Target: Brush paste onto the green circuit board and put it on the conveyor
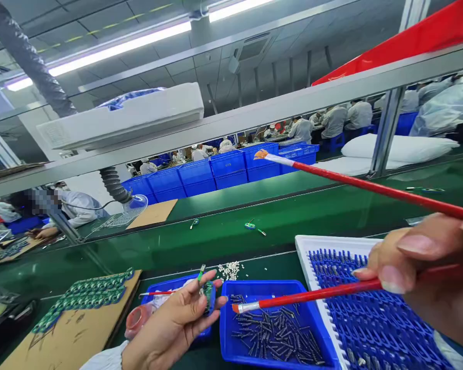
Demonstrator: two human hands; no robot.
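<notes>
small green part (208, 297) in left hand (173, 324), red brushes (312, 296) in right hand (428, 267)

The upper brush (370, 186), red-handled with orange-stained bristles, slants from the right edge up to the frame's centre. The lower brush (312, 296), also red, points left at lower centre. The right hand (428, 272) grips both. The left hand (173, 324), lower centre-left, pinches a small green part (209, 297), perhaps a circuit board.
</notes>
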